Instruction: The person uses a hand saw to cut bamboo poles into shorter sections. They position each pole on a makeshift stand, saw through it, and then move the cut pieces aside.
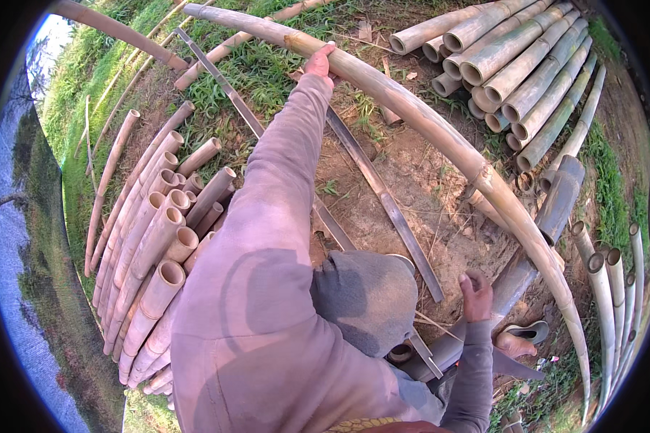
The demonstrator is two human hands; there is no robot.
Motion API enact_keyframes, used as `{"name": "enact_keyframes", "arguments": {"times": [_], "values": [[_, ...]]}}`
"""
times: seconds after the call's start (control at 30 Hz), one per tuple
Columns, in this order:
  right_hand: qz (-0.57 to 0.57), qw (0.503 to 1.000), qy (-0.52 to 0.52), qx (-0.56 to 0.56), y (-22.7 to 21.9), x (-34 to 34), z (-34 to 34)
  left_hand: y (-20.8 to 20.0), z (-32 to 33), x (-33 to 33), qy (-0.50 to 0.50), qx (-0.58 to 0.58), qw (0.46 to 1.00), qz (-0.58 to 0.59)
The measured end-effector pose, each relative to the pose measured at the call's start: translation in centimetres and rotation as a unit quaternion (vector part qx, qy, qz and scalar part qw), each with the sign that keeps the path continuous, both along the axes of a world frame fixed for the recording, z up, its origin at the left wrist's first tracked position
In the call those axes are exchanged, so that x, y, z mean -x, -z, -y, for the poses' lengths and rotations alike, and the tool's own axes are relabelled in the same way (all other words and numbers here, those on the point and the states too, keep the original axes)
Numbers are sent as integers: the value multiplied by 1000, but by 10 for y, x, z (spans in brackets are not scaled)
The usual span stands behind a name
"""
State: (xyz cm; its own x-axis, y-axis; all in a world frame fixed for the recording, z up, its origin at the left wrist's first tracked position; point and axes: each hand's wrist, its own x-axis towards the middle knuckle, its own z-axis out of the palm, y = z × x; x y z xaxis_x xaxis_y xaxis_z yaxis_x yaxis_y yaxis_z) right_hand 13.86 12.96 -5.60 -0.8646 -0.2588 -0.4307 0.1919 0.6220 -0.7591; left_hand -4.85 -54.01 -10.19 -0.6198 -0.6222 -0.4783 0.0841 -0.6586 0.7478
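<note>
My left hand (320,63), at the end of my stretched arm, is closed around a long tan bamboo pole (426,119). The pole runs from the far left across to the near right, bent by the lens. My right hand (477,294) is raised on the near side of the pole, apart from it. Its fingers are loosely curled and I see nothing in them. Beneath it lies a thick dark grey pole (514,278). A flat grey blade (516,366) shows beside my right forearm; its other end is hidden.
Cut bamboo poles lie stacked at left (148,299), far right (513,83) and near right (617,289). Metal bars (386,195) cross the bare soil (433,195) ahead of my bent knee (368,299). A sandalled foot (518,343) rests by the blade.
</note>
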Motion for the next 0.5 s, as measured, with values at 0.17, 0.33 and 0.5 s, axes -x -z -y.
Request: {"name": "enact_keyframes", "arguments": {"times": [0.17,0.33,0.5], "values": [[-149,922,-283,-218,29,-100,37,-8,-12,23,-58,57,996,41],[-178,949,-127,-227,26,-134,25,-2,-17,-17,159,109,980,56],[-317,832,139,-434,-17,-125,-66,-10,-65,-45,199,163,959,121]]}}
